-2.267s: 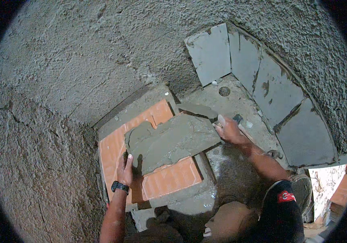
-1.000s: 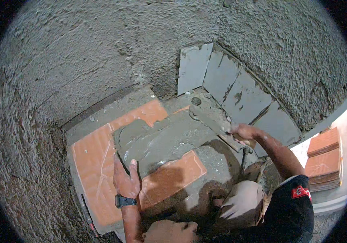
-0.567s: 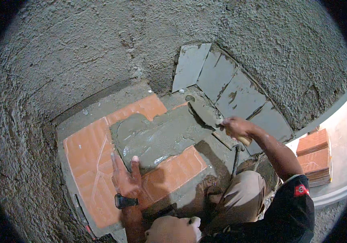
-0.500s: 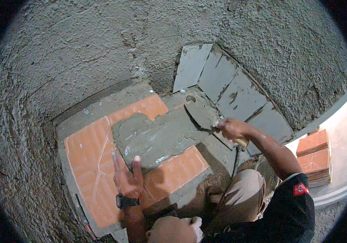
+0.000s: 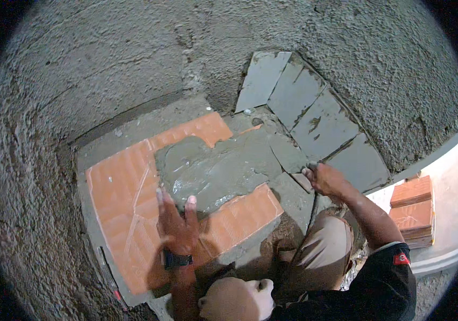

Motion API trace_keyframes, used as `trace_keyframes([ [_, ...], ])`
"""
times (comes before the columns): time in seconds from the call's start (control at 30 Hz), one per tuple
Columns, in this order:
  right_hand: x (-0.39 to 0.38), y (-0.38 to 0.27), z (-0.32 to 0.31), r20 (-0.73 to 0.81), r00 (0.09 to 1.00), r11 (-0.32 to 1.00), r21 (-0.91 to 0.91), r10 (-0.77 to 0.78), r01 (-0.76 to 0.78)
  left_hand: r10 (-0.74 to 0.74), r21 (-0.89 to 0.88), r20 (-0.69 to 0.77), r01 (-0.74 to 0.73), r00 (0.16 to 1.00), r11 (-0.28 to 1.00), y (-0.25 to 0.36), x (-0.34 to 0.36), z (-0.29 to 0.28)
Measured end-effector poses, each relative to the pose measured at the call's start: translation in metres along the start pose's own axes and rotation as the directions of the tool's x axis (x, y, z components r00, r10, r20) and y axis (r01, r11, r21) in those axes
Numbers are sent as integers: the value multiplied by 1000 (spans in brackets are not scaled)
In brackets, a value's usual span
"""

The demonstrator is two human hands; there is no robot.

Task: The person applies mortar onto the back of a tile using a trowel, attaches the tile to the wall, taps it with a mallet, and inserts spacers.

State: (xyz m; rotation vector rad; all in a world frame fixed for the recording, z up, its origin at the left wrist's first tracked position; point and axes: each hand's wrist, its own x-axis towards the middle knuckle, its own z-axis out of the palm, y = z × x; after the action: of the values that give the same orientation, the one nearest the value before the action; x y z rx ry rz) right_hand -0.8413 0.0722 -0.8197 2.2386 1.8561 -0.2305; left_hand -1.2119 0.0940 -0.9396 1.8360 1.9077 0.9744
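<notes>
My left hand (image 5: 178, 224), with thumb and fingers apart, rests against the near-left edge of a slab of wet grey mortar (image 5: 207, 168) lying over orange ribbed tile pieces (image 5: 116, 208). My right hand (image 5: 325, 179) is closed round the handle of a trowel (image 5: 287, 152), whose mortar-coated blade lies at the right end of the wet mortar. A thin bar below the trowel is partly hidden by that hand. Just beyond the trowel stand grey wall tiles (image 5: 325, 123), smeared with mortar along the joints.
Rough rendered walls (image 5: 116, 69) surround the corner. At the right, stacks of orange tiles (image 5: 410, 214) sit on a pale surface (image 5: 443, 251). A thin dark tool (image 5: 108, 273) lies along the left edge. My knee (image 5: 322, 241) is at lower right.
The trowel has swept over the mortar to its right end, and my right hand has lowered slightly toward the right. My left hand stays at the edge; the view has shifted.
</notes>
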Motion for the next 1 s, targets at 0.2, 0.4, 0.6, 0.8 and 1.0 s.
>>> trace_keyframes([
  [0.2,-2,-61,-16,326,945,816,547,-3,-186,120,-86,-12,-120,993,989,0,4,-1],
  [0.4,-18,-95,-17,178,883,892,227,-434,392,182,-85,-58,-187,982,979,-5,4,2],
  [0.6,0,-57,-17,126,972,971,-107,-199,213,68,-93,-18,-69,998,993,2,4,-3],
  [0.8,27,-9,-29,65,998,970,240,5,-21,38,-126,-3,-38,999,991,5,6,-7],
  [1.0,61,-2,-75,286,955,923,383,-79,-39,91,-128,8,-89,996,988,3,6,-5],
])
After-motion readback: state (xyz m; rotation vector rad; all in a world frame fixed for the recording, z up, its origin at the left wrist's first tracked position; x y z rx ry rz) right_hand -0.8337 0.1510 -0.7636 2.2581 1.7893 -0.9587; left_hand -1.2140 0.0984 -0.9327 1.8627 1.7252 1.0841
